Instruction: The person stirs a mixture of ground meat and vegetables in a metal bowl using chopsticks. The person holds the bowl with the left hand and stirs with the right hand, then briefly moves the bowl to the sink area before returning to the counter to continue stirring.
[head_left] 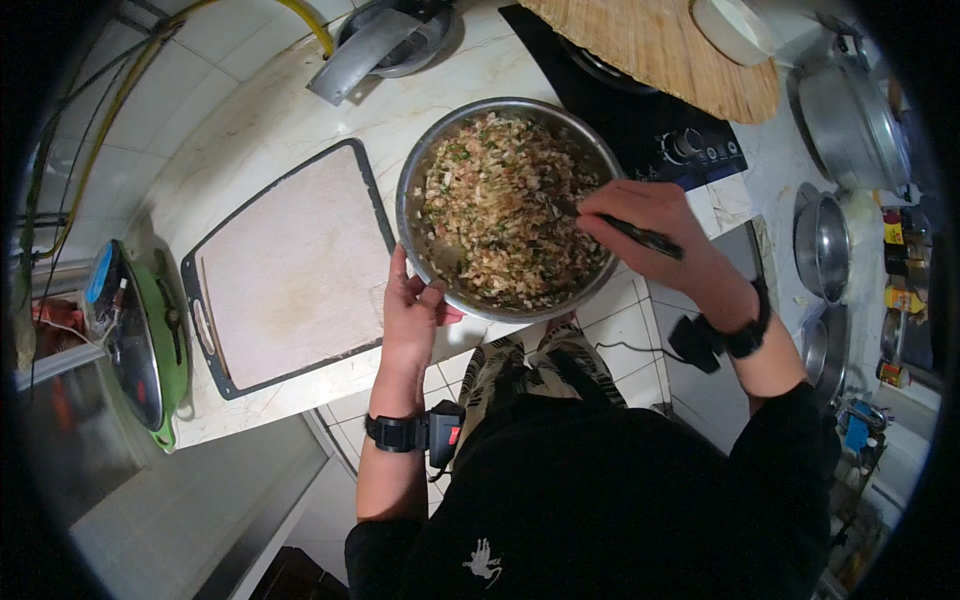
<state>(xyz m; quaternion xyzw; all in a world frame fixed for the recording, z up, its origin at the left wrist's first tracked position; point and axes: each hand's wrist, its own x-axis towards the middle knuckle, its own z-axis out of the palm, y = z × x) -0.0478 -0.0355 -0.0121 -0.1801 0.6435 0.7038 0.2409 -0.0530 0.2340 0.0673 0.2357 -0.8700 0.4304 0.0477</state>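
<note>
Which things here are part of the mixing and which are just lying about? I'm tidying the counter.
In use:
steel bowl of chopped filling
dark utensil in right hand
left hand steadying the bowl

Lying about:
cutting board
woven mat
green pot
stove

Cutting board (290,270), green pot (150,345), stove (650,120).

A steel bowl (505,205) of chopped filling is being steadied at its rim by the left hand (412,310); dark chopsticks (640,236) are being held in it by the right hand (655,225). A cutting board (290,265) is lying beside it on the desk (250,120).
</note>
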